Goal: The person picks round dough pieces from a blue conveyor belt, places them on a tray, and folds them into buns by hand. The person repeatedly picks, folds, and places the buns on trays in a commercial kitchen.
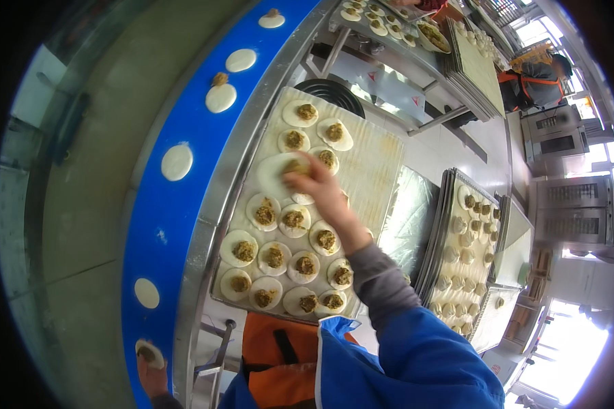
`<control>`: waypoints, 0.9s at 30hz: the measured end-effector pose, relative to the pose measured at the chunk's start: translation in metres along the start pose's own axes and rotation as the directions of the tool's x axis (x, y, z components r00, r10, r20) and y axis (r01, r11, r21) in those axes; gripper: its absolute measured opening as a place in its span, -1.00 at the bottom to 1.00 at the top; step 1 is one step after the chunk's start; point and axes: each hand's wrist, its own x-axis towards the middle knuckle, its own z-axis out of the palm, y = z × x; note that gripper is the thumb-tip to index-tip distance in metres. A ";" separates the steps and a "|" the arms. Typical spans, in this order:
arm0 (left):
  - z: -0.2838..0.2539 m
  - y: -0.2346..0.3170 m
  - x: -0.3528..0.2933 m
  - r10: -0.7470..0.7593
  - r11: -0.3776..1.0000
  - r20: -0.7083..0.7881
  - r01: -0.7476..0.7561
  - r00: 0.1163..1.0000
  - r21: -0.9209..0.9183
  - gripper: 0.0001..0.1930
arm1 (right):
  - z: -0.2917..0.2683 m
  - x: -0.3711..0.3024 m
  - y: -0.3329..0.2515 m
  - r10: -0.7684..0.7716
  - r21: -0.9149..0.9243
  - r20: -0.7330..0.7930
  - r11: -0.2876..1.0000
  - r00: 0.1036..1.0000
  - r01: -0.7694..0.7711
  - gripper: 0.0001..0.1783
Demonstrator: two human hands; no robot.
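Note:
My right hand [314, 183] is over the baking tray [372, 160], its fingers closed at the edge of a pale dough round [271, 174] with brown-green filling. Motion blurs this round, and its exact grip is partly hidden. Below and around it on the tray lie several flat dough rounds [274, 256], each topped with a lump of filling. At the lower left, my left hand [153, 378] holds another dough round [149, 351] with filling by its near edge, over the blue conveyor belt [158, 262].
Bare dough rounds [177, 162] and filling lumps [220, 80] lie along the belt. A steel rail [205, 225] separates belt and tray. At right stand stacked trays of shaped dough pieces [467, 255]. A far table holds a bowl of filling [433, 37]; a person [535, 82] is beyond.

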 end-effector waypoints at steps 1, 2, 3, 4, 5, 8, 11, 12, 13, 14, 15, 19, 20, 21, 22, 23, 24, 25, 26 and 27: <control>0.031 -0.002 0.013 -0.014 0.997 0.072 0.020 0.997 -0.072 -0.34 | -0.030 -0.001 0.009 0.061 -0.045 -0.182 0.997 0.981 -0.070 -0.50; 0.060 -0.004 0.026 -0.020 0.994 0.068 0.027 0.997 -0.108 -0.39 | -0.061 -0.002 0.016 0.054 0.046 -0.187 0.998 0.981 -0.046 -0.54; 0.103 -0.039 0.026 -0.056 0.980 0.195 0.091 0.979 -0.176 -0.45 | -0.115 -0.027 0.013 0.132 0.097 -0.266 0.989 0.955 -0.110 -0.57; 0.133 -0.048 0.039 -0.060 0.976 0.243 0.107 0.968 -0.187 -0.50 | -0.133 -0.027 0.024 0.123 0.060 -0.268 0.992 0.956 -0.110 -0.56; 0.162 -0.055 0.048 -0.078 0.964 0.276 0.143 0.958 -0.224 -0.54 | -0.146 -0.025 0.035 0.138 0.018 -0.295 0.990 0.945 -0.139 -0.55; 0.244 -0.085 0.074 -0.153 0.975 0.203 0.181 0.967 -0.129 -0.57 | -0.167 -0.014 0.054 0.067 -0.465 -0.334 0.856 0.940 -0.227 -0.48; 0.329 -0.109 0.085 -0.119 0.904 0.369 -0.053 0.922 0.424 -0.65 | -0.163 -0.014 0.057 -0.162 -0.834 -0.266 0.533 0.950 -0.142 -0.34; 0.356 -0.114 0.088 -0.195 0.865 0.400 -0.035 0.895 0.500 -0.67 | -0.156 -0.021 0.055 -0.319 -0.919 -0.233 0.380 0.919 -0.101 -0.35; 0.382 -0.123 0.089 -0.243 0.894 0.437 0.024 0.866 0.448 -0.67 | -0.150 -0.029 0.051 -0.462 -0.975 -0.167 0.207 0.871 -0.077 -0.35; 0.406 -0.134 0.092 -0.257 0.924 0.502 0.059 0.826 0.377 -0.66 | -0.147 -0.039 0.042 -0.531 -0.969 -0.140 0.247 0.836 -0.005 -0.31; 0.430 -0.147 0.094 -0.307 0.899 0.460 0.096 0.833 0.428 -0.65 | -0.140 -0.053 0.036 -0.459 -0.914 -0.133 0.401 0.879 0.071 -0.31; 0.512 -0.218 0.111 -0.278 0.874 0.606 -0.065 0.746 0.481 -0.45 | -0.122 -0.129 0.011 0.139 -0.095 0.260 0.988 0.956 -0.118 -0.35; 0.526 -0.234 0.116 -0.245 0.868 0.645 -0.132 0.724 0.478 -0.38 | -0.123 -0.139 0.009 0.245 -0.156 0.111 0.961 0.963 -0.227 -0.37; 0.538 -0.249 0.123 -0.319 0.789 0.630 -0.171 0.708 0.591 -0.32 | -0.128 -0.144 0.009 0.266 -0.155 0.021 0.953 0.964 -0.260 -0.37; 0.545 -0.262 0.125 -0.376 0.790 0.643 -0.133 0.667 0.599 -0.27 | -0.138 -0.145 0.011 0.290 -0.139 -0.063 0.945 0.955 -0.296 -0.38; 0.555 -0.275 0.130 -0.294 0.705 0.691 -0.338 0.660 0.623 -0.26 | -0.150 -0.143 0.014 0.302 -0.093 -0.108 0.945 0.947 -0.312 -0.38; 0.563 -0.283 0.130 -0.242 0.671 0.699 -0.405 0.672 0.621 -0.26 | -0.158 -0.143 0.020 0.261 0.062 -0.157 0.965 0.953 -0.254 -0.43; 0.559 -0.282 0.128 -0.237 0.740 0.710 -0.350 0.663 0.574 -0.30 | -0.169 -0.137 0.024 0.265 0.007 -0.215 0.963 0.940 -0.269 -0.53; 0.556 -0.280 0.123 -0.201 0.728 0.698 -0.372 0.687 0.576 -0.33 | -0.177 -0.130 0.028 0.207 -0.063 -0.261 0.971 0.943 -0.230 -0.63; 0.546 -0.272 0.119 0.016 0.550 0.704 -0.594 0.710 0.587 -0.36 | -0.183 -0.120 0.036 0.238 -0.072 -0.331 0.959 0.913 -0.276 -0.66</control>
